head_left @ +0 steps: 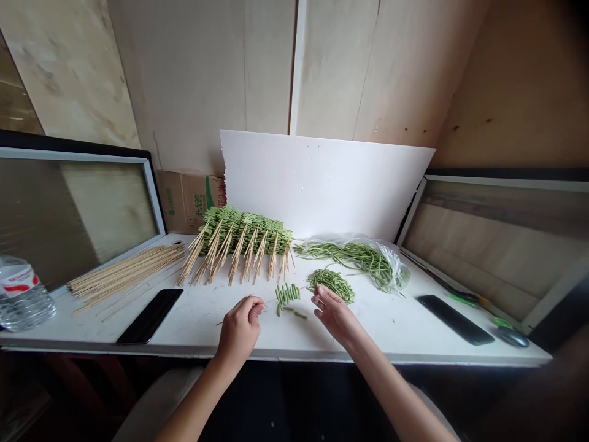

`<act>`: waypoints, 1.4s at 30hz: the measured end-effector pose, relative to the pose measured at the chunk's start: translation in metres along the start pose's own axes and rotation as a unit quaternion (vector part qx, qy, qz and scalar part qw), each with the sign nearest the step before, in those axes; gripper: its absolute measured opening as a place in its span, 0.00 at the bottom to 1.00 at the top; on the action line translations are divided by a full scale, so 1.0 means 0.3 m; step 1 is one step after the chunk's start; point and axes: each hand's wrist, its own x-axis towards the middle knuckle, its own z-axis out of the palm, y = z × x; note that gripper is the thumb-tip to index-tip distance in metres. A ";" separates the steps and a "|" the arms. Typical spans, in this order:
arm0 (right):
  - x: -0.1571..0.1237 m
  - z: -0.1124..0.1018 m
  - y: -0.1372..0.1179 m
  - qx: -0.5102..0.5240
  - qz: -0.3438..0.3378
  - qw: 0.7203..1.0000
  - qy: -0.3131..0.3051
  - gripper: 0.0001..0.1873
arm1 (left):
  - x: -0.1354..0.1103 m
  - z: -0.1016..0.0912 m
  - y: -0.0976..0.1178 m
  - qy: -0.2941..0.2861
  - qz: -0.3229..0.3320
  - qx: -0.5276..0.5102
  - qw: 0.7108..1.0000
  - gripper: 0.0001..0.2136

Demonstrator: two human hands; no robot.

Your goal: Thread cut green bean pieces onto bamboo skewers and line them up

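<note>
Over the near tabletop [285, 341], the left hand [240, 322] pinches a skewer of green bean pieces [288, 294], the right hand [335, 313] curling by its right end, grip unclear.

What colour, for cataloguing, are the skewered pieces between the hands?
The skewered pieces are green; head view.

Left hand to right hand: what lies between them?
In the head view, a thin wooden skewer carrying a row of short green bean pieces lies between the left hand and right hand; loose green pieces rest on the white tabletop.
</note>
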 end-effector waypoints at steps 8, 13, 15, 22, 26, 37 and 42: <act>-0.011 0.022 0.004 0.005 0.010 1.000 -0.023 0.21 | 0.000 0.002 0.026 -0.007 0.012 -0.006 1.000 0.08; -0.018 0.031 -0.005 0.022 0.014 0.999 -0.025 0.18 | -0.002 0.001 0.027 -0.011 0.014 -0.003 1.000 0.09; -0.020 0.034 -0.008 0.015 0.011 1.000 -0.019 0.17 | -0.004 0.000 0.025 -0.013 0.016 -0.002 1.000 0.09; -0.017 0.038 0.004 -0.053 -0.043 0.997 0.033 0.19 | -0.008 -0.001 0.030 -0.013 0.024 -0.003 1.000 0.10; -0.020 0.048 0.011 -0.029 -0.056 0.996 0.055 0.19 | -0.008 0.001 0.033 -0.008 0.023 -0.005 1.000 0.10; -0.019 0.053 0.017 -0.011 -0.053 0.997 0.061 0.18 | -0.012 0.007 0.030 -0.005 0.030 0.000 1.000 0.10; -0.032 0.065 0.007 -0.030 -0.063 0.995 0.075 0.18 | -0.012 0.006 0.037 -0.007 0.027 0.000 1.000 0.11</act>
